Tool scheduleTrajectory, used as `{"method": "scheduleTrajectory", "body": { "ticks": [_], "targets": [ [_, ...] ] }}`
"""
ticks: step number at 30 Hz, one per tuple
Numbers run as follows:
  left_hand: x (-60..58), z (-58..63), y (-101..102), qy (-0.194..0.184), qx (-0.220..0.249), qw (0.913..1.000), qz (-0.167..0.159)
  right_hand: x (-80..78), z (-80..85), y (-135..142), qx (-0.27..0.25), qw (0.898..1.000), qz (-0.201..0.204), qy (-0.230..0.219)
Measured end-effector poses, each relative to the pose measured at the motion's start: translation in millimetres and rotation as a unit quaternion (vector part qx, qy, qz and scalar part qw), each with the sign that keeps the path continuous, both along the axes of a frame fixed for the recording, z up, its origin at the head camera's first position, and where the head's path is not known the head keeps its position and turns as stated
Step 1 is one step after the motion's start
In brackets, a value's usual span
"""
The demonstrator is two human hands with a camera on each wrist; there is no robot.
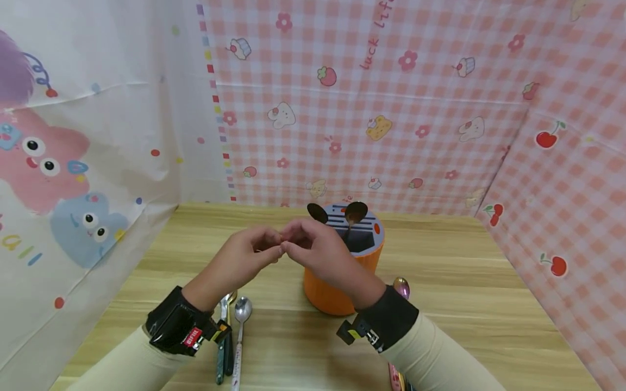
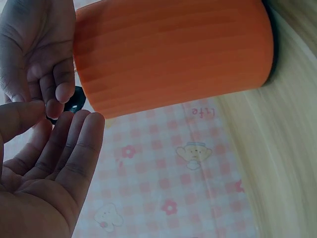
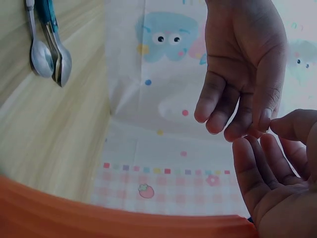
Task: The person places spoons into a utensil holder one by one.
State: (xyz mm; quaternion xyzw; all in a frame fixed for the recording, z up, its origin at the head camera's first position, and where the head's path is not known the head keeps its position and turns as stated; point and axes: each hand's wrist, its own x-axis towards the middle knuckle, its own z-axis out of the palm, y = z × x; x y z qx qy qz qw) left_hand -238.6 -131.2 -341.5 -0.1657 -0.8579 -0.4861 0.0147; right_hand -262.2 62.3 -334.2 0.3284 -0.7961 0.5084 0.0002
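Note:
My left hand (image 1: pixel 244 255) and right hand (image 1: pixel 318 247) meet at their fingertips in front of an orange cutlery holder (image 1: pixel 320 290) with a grey slotted top. Both hands have relaxed, slightly bent fingers, and no object shows between them. In the left wrist view the left hand (image 2: pixel 49 183) is palm up below the right hand (image 2: pixel 39 54). The right wrist view has the right hand (image 3: pixel 282 198) below the left hand (image 3: pixel 247 64). Two dark spoons (image 1: pixel 356 212) stand bowl up in the holder, whose front is partly hidden by my right hand.
Left of the holder, a silver spoon (image 1: pixel 243 310) with a pale handle lies beside other cutlery with green and dark handles (image 1: pixel 220 355). A shiny gold-purple spoon (image 1: pixel 402 288) and a pink handle (image 1: pixel 394 376) show by my right forearm. Patterned cloth (image 1: pixel 415 92) hangs behind the wooden table (image 1: pixel 450 271).

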Motion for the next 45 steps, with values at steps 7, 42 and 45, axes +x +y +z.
{"method": "scheduleTrajectory", "body": {
  "ticks": [7,42,45],
  "targets": [
    [10.1,-16.1,-11.9,-0.029,-0.004,0.9992,0.028,3.0,-16.6,-13.6,-0.007,0.999,0.022,-0.022],
    [44.6,-124.5,-56.1,-0.122,-0.087,0.9728,0.176,7.4,-145.2,-83.6,0.058,0.985,0.047,-0.158],
    [45.8,-127.9,-57.9,-0.120,-0.100,0.9722,0.174,9.0,-149.6,-86.2,0.061,0.983,0.052,-0.163]
  ]
}}
